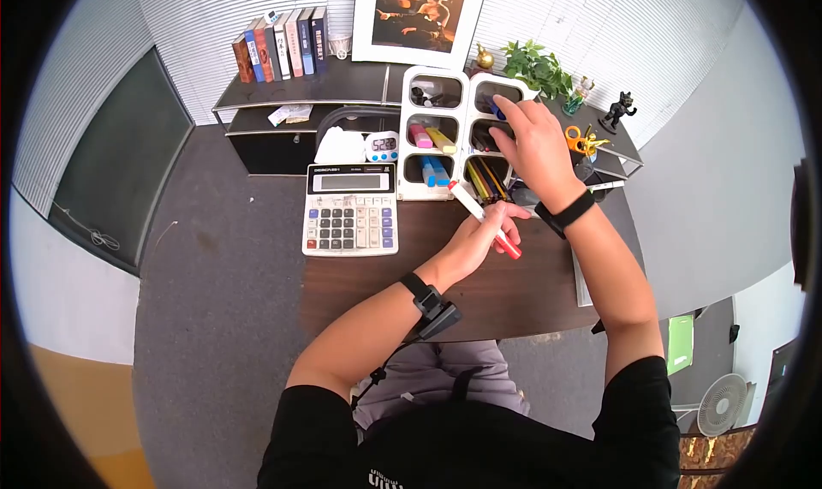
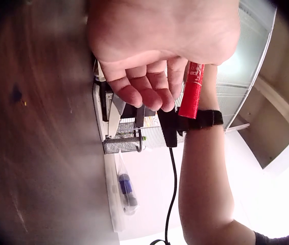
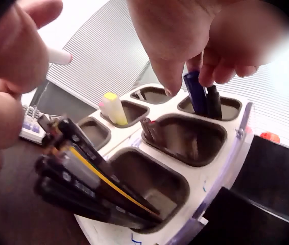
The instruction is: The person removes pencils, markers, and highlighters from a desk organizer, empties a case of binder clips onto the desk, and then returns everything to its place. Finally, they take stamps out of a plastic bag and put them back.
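Observation:
My left hand (image 1: 469,246) holds a white marker (image 1: 471,202) with red ends, slanting across the fingers; its red end (image 2: 191,99) sticks out beside the left hand (image 2: 160,46) in the left wrist view. My right hand (image 1: 538,142) is over the back right compartment of a white organizer (image 1: 401,159). In the right wrist view, fingertips of the right hand (image 3: 185,61) touch the top of a blue marker (image 3: 196,96) standing there beside a black one (image 3: 214,103). The thumb is apart from the blue marker.
Dark pens (image 3: 91,184) stand in the organizer's front right compartment. Highlighters (image 1: 439,140) fill others. A calculator (image 1: 350,223) and timer (image 1: 382,146) are to the left. Orange scissors (image 1: 575,138), a plant (image 1: 538,68) and a black figurine (image 1: 618,110) stand at the right.

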The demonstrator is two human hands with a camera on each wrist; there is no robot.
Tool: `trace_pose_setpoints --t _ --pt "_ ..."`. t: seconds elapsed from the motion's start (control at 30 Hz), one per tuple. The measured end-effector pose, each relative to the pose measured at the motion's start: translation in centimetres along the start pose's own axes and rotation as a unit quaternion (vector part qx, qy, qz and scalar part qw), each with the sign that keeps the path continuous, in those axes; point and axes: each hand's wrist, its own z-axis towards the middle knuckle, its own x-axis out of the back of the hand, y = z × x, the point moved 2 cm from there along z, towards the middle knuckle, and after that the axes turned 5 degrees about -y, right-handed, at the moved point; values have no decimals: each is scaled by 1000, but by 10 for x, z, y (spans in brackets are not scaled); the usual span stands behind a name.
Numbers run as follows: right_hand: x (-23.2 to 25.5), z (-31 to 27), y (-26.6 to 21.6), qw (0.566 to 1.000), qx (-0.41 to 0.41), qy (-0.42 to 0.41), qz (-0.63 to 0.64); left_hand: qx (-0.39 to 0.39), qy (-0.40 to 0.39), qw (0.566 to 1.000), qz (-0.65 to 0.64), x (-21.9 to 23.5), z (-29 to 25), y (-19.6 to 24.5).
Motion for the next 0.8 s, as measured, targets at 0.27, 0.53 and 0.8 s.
trace_pose_setpoints --t 0.27,0.53,0.8 --pt "74 -68 -73 986 5 -60 157 6 48 993 -107 0 7 -13" --pt "74 -115 -76 970 -87 -148 174 -19 -9 982 -186 -3 7 -3" --pt "98 -64 -32 977 -137 98 127 -21 -74 988 -133 2 4 -11"
